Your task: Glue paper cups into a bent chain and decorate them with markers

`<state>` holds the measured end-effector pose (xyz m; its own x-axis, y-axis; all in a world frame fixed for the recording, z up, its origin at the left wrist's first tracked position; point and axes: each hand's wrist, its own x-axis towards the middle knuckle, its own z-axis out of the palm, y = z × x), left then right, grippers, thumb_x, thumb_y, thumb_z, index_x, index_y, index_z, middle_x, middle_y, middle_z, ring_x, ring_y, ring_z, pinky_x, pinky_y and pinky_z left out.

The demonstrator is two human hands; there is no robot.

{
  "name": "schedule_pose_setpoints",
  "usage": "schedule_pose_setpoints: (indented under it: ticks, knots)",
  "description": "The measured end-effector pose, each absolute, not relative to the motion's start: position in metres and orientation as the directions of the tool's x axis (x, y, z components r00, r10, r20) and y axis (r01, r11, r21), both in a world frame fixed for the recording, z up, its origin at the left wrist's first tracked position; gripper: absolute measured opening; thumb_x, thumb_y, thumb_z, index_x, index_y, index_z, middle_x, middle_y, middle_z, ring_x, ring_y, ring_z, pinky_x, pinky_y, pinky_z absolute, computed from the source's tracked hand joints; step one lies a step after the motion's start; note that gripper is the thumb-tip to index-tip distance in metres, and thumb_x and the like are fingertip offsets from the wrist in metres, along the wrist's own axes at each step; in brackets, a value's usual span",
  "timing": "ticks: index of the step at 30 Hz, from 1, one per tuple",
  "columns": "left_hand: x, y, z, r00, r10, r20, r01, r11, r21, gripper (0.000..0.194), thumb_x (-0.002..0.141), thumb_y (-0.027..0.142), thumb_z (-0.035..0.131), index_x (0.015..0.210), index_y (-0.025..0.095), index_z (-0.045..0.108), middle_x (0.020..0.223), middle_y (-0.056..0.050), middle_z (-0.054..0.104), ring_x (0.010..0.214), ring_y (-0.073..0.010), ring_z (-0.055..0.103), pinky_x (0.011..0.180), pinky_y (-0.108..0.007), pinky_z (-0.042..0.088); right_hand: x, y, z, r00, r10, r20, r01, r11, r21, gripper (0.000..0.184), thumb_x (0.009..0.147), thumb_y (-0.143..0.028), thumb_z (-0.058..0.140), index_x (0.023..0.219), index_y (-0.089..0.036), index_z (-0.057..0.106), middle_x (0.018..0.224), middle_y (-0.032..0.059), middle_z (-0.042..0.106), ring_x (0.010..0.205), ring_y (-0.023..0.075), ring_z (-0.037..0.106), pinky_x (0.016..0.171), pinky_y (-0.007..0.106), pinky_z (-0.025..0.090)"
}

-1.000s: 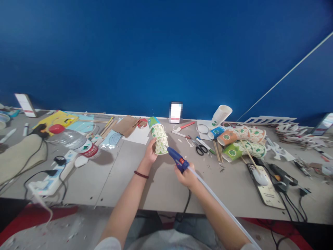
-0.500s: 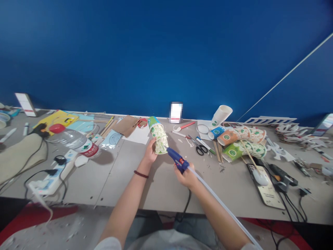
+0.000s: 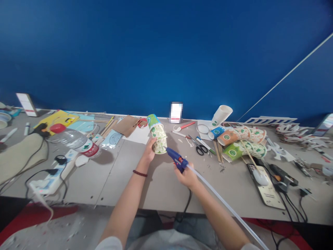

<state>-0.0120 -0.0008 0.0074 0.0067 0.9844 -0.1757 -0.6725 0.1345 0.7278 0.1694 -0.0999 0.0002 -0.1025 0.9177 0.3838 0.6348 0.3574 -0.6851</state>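
My left hand (image 3: 150, 151) is wrapped around a stack of paper cups (image 3: 158, 133), green and white with a blue-green one at the far end, held tilted above the table. Part of the lowest cup is hidden by my fingers. In my right hand (image 3: 187, 176) is a blue hot glue gun (image 3: 177, 158), a long glue stick (image 3: 221, 199) trailing from its rear. The nozzle points left and sits at or very close to the rim of the nearest cup; whether it touches I cannot tell.
Right of my hands lie scissors (image 3: 201, 149), wooden sticks (image 3: 218, 151), more decorated cups (image 3: 232, 134) and a black glue gun (image 3: 283, 176). To the left are a plastic bottle (image 3: 78, 141), a power strip (image 3: 58, 173) and cardboard (image 3: 127, 125). A blue wall (image 3: 166, 52) rises behind the table.
The cup stack and my left hand have shifted slightly left. The glue gun has moved a little left with them, its nozzle staying by the cup rim.
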Motion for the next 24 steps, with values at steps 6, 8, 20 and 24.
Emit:
schedule_pose_setpoints:
  ticks: [6,8,20,24]
  knots:
    - [-0.0167,-0.0011,0.0086,0.026,0.993,-0.117,-0.627,0.107,0.771,0.045,0.067,0.03,0.073,0.109,0.017,0.065,0.102,-0.008,0.073,0.103,-0.0275,0.066,0.09,-0.037,0.05,0.1701,-0.1004,0.0011,-0.108,0.93,0.35,0.632,0.336,-0.698,0.019,0.077,-0.031,0.051,0.073,-0.02,0.067,0.053,0.0026,0.063,0.051,0.0191,0.063,0.048,0.024,0.048]
    - [-0.0176,-0.0014,0.0097,0.027,0.994,-0.105,-0.609,0.099,0.787,0.043,0.067,0.03,0.073,0.108,0.016,0.066,0.102,-0.008,0.073,0.102,-0.0278,0.066,0.089,-0.037,0.05,0.1702,-0.1002,0.0005,-0.111,0.932,0.346,0.631,0.335,-0.7,0.019,0.076,-0.031,0.051,0.073,-0.02,0.067,0.054,0.0029,0.064,0.051,0.0194,0.064,0.048,0.025,0.048]
    - [-0.0221,0.0002,0.0087,0.038,0.996,-0.077,-0.535,0.085,0.841,0.047,0.064,0.036,0.075,0.106,0.016,0.065,0.105,-0.008,0.073,0.104,-0.0276,0.066,0.091,-0.038,0.05,0.1711,-0.0997,0.0037,-0.133,0.962,0.239,0.621,0.269,-0.736,0.023,0.075,-0.031,0.051,0.075,-0.017,0.07,0.057,0.0038,0.067,0.051,0.018,0.063,0.052,0.024,0.049]
    - [-0.0221,0.0014,0.0085,0.011,0.998,-0.066,-0.564,0.06,0.824,0.047,0.064,0.038,0.076,0.105,0.016,0.066,0.108,-0.008,0.071,0.108,-0.0283,0.063,0.093,-0.038,0.048,0.1702,-0.1004,0.005,-0.116,0.962,0.247,0.6,0.266,-0.755,0.025,0.077,-0.033,0.051,0.076,-0.017,0.07,0.058,0.0046,0.067,0.051,0.0183,0.063,0.053,0.025,0.051]
